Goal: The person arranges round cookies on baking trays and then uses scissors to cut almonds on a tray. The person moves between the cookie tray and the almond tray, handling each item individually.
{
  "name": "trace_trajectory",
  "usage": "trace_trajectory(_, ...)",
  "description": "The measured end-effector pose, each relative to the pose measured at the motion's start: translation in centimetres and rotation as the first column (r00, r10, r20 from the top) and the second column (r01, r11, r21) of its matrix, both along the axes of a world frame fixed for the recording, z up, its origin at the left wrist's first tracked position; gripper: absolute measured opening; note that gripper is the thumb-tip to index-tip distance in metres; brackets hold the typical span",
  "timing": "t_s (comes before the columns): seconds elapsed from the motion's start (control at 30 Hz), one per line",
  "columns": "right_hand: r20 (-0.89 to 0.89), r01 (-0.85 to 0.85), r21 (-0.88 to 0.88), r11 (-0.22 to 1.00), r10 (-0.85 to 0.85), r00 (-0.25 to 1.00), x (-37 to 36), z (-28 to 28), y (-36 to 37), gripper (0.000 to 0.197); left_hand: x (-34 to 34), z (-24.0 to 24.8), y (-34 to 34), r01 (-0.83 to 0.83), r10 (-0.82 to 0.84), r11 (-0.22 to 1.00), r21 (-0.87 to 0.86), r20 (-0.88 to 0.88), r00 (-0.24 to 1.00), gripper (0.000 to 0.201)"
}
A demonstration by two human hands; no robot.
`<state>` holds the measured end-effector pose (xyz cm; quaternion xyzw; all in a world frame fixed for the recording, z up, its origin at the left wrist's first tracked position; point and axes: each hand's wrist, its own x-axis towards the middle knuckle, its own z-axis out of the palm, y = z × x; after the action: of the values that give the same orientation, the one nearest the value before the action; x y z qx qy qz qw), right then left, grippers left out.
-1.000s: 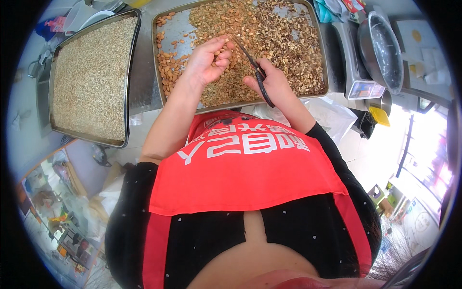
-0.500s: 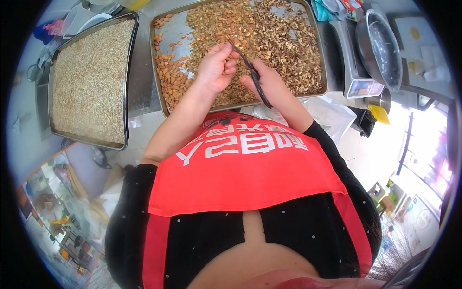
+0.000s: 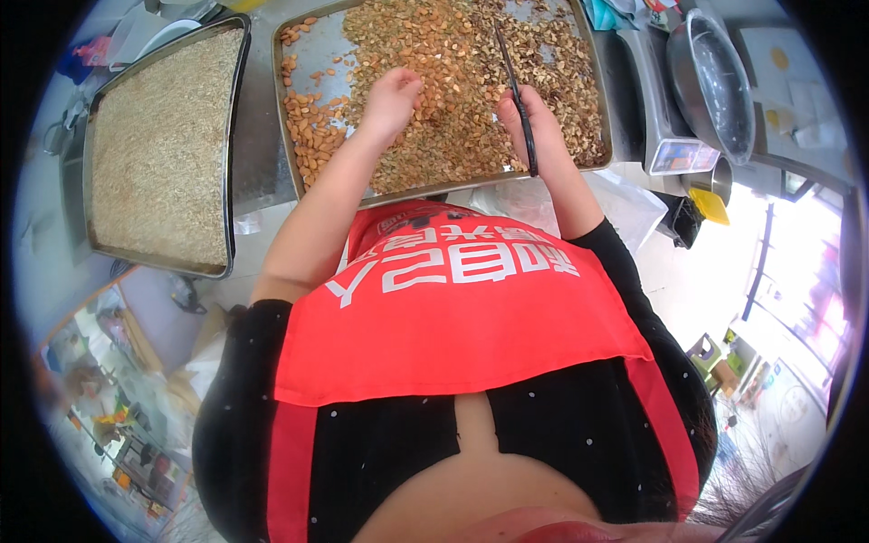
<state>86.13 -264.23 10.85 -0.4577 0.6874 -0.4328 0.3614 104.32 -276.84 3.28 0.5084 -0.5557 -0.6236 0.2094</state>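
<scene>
A large metal baking tray (image 3: pixel 288 172) holds whole almonds (image 3: pixel 317 145) on its left, greenish seeds in the middle and dark chopped pieces (image 3: pixel 570 100) on the right. Over the almonds and seeds, my left hand (image 3: pixel 392 107) has its fingers curled together; whatever is between them is hidden. My right hand (image 3: pixel 546 136) grips dark scissors (image 3: pixel 517 90), seen nearly edge-on, with the blades pointing away from me over the dark pieces. The two hands are apart.
To the left, a second black-rimmed tray (image 3: pixel 231 172) is filled with pale oat-like flakes (image 3: pixel 163 145). On the right stand a scale (image 3: pixel 679 156) and a big metal bowl (image 3: pixel 711 86). Clear plastic (image 3: pixel 625 204) hangs below the tray's near edge.
My hands have drawn apart. The right has moved to the right with the scissors, now more upright in view; the left has gone slightly left and away from me.
</scene>
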Motion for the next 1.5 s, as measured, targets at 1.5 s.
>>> trace_trajectory(1.5, -0.023, -0.215, 0.215, 0.953, 0.225, 0.974, 3.5, -1.8, -0.2, 0.032, 0.3, 6.0, -0.4, 0.223, -0.218, 0.966, -0.132, 0.048, 0.975, 0.014)
